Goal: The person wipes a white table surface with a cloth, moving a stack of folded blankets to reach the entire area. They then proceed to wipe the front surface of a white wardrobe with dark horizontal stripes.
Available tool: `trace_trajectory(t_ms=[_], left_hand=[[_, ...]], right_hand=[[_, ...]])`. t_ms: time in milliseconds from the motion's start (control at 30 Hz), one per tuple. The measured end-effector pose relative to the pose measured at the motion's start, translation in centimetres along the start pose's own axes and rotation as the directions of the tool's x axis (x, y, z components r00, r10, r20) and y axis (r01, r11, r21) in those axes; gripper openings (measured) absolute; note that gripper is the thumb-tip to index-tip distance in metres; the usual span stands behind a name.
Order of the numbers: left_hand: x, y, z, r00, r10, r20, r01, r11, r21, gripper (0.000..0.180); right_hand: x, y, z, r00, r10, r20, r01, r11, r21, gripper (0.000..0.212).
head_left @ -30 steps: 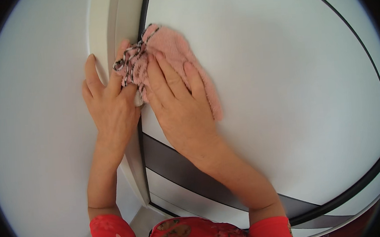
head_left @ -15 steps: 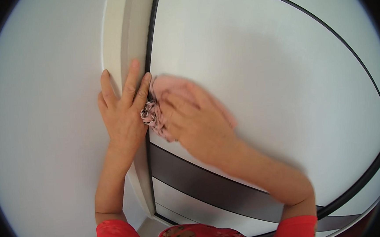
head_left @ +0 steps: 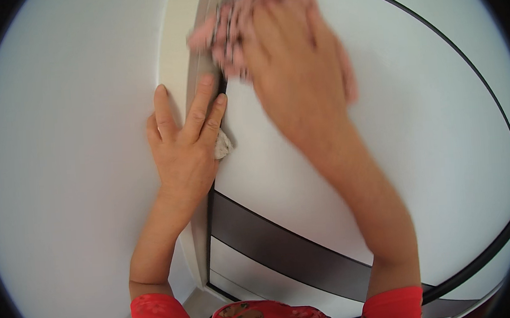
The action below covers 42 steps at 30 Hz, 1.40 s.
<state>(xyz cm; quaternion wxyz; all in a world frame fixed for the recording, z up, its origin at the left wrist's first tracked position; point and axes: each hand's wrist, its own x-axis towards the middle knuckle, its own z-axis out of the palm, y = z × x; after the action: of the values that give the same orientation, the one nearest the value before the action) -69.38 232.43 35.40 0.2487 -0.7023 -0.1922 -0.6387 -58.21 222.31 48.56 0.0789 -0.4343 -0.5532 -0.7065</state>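
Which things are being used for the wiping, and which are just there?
In use:
right hand
pink cloth
white door panel
left hand
door frame

Just there:
white wall
dark band
small crumpled white bit

no packages, labels, signs or screens in view.
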Motion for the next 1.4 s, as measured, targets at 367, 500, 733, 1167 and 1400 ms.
trace_trajectory(t_ms=[367, 500, 733, 1167, 1400], left_hand=[[0.1, -0.1, -0.3, 0.997, 0.016, 0.079, -0.014, 0.999, -0.030, 0.040], [0.1, -0.3, 0.2, 0.996, 0.024, 0.086, -0.025, 1.000, 0.015, 0.045], [0.4, 0.0, 0.1, 0.997, 0.025, 0.075, -0.022, 0.999, -0.044, 0.052], [0.6, 0.2, -0.4, 0.994, 0.032, 0.101, -0.031, 0.999, -0.017, 0.052], [0.9, 0.9, -0.6, 0.993, -0.012, 0.114, 0.016, 0.999, -0.039, 0.048]], right_hand=[[-9.9, -7.4, -6.4, 0.897, -0.147, 0.417, 0.017, 0.954, 0.300, 0.030], [-6.4, -2.6, -6.0, 0.842, -0.327, 0.428, 0.152, 0.907, 0.394, 0.034], [3.2, 5.5, -2.6, 0.937, -0.269, 0.221, 0.251, 0.962, 0.109, 0.037], [19.7, 20.8, -1.7, 0.995, 0.099, -0.009, -0.095, 0.920, -0.381, 0.029], [14.2, 14.3, -1.2, 0.956, -0.163, 0.246, 0.243, 0.907, -0.345, 0.022]])
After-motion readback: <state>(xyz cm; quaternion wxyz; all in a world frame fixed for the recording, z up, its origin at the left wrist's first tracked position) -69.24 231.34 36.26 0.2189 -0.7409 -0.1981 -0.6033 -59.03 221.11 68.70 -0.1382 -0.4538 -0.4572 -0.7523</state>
